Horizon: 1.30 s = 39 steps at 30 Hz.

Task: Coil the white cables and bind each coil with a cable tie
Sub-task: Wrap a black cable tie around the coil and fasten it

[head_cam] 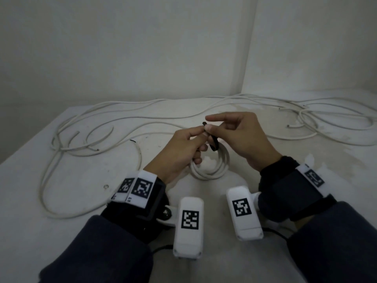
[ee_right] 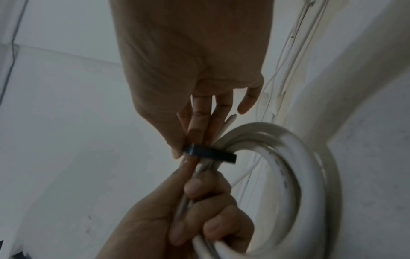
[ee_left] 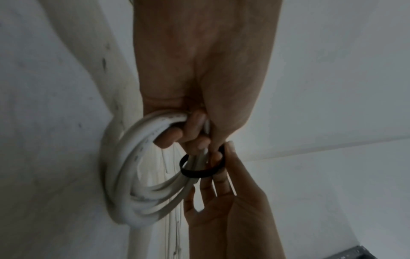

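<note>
A white cable coil [head_cam: 212,167] hangs just above the table centre, gripped by my left hand [head_cam: 190,147] with fingers curled round its strands [ee_left: 173,126]. A black cable tie [head_cam: 213,142] loops around the bundled strands [ee_left: 199,172] at the coil's top. My right hand [head_cam: 234,131] pinches the tie between thumb and fingers [ee_right: 195,152], with its index finger stretched out straight. In the right wrist view the coil [ee_right: 292,175] curves to the right of the tie, and my left hand [ee_right: 199,215] holds it from below.
Loose white cables [head_cam: 85,139] sprawl over the white table [head_cam: 61,180] on the left, along the back and in a tangle at the right [head_cam: 330,119]. A small black tie piece [head_cam: 132,141] lies left of my hands. White walls [head_cam: 142,48] close the corner behind.
</note>
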Motion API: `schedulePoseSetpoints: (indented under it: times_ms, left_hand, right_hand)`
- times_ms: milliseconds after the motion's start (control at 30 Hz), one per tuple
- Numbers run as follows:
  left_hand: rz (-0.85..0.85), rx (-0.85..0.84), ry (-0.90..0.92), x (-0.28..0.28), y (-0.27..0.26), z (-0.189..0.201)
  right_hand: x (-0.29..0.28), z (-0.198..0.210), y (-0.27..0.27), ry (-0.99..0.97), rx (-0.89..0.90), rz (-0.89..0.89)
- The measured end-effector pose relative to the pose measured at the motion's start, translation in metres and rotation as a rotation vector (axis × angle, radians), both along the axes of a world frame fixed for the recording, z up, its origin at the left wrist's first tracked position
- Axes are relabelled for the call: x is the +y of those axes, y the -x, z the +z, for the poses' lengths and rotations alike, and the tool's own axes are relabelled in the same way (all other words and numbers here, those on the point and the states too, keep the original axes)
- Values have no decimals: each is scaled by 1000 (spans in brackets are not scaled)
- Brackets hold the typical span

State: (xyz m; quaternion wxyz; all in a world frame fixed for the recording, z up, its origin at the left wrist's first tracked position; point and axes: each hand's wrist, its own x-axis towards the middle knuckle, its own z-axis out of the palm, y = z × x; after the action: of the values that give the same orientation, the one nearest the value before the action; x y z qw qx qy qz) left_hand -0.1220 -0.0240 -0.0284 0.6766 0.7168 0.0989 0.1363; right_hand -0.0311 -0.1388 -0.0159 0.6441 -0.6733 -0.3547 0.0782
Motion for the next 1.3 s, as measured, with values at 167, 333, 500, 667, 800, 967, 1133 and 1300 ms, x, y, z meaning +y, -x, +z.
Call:
schedulePoseSetpoints:
  times_ms: [167,333,500,667,800,967,1133,1300]
  left_hand:
    - [-67,28,108,4,4,3]
    - [-128,90,247,2,4,1]
    - [-230,171,244,-6,2,3]
    - [-315,287,294,-10,1,1]
    - [-273,298,312,-10,-3,-1]
    - [-93,281,345,-10,-7,-4]
    - [-71,239,356,-2,-8,-4]
    - [-137,194,448,3,-2,-9]
  right_hand:
    - [1,2,0,71,-21,-41]
    - [-3,3,1,26,95,52]
    - [-7,3,-8,-59,242,-123]
    - [-13,0,-18,-161,393,-340]
    - [-13,3,-16,-229,463,-289]
    - [-14,14,-3,-273,425,5]
    - [-16,16,5,-200,381,279]
    - [-13,13,-1,-231,435,207]
